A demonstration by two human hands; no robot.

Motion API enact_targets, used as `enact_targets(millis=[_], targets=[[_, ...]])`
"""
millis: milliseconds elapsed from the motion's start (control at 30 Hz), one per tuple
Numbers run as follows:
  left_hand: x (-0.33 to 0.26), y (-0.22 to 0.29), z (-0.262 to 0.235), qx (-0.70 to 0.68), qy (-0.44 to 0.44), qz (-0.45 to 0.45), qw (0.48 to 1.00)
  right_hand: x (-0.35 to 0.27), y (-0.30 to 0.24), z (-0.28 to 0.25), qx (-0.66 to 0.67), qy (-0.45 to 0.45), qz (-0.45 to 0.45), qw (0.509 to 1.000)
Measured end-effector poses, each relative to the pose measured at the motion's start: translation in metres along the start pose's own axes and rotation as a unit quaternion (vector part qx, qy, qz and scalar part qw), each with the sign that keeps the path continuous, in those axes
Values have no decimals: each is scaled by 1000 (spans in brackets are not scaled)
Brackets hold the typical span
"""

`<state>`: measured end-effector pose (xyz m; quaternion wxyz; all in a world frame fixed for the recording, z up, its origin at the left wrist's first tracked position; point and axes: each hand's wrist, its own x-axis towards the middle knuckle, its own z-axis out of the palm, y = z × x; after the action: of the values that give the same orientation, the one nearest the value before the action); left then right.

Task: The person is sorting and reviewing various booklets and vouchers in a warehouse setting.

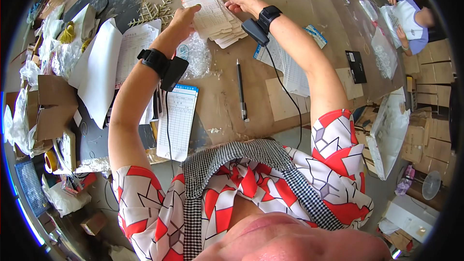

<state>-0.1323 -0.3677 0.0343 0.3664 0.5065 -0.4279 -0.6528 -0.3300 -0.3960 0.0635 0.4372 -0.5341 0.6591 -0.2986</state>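
Note:
A loose, uneven stack of printed paper cards (211,15) with orange top edges lies at the far middle of the table. My left hand (185,21) grips its left edge, thumb over the top card; the fingers beneath are partly hidden. At the upper right edge of the stack is my right hand (240,1), index finger stretched toward the cards, the other fingers loosely bent and apart from the index. Just below my left hand sits a clear bubble-wrap bag (194,57). Both wrists wear black straps with small cabled boxes.
A black pen (240,89) lies mid-table. Blue-topped cards (178,121) rest near the front edge, with more blue-topped cards (290,70) under my right forearm. Left are white papers (99,75) and a cardboard box (55,106). Another person (408,19) is at far right.

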Motion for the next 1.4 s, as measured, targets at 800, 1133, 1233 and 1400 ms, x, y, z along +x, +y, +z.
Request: enact_targets(millis=[800, 1133, 1233, 1400], targets=[[-160, 4, -70, -99, -119, 400, 904, -237, -88, -25, -326, -72, -483, 810], [-284, -120, -95, 165, -110, 225, 954, -267, 25, 111, -417, -191, -522, 719], [-280, -150, -90, 90, -54, 229, 968, -261, 32, 115, -467, -195, -483, 715], [-287, -156, -92, 113, -42, 233, 965, -283, 16, 50, -425, -275, -353, 787]])
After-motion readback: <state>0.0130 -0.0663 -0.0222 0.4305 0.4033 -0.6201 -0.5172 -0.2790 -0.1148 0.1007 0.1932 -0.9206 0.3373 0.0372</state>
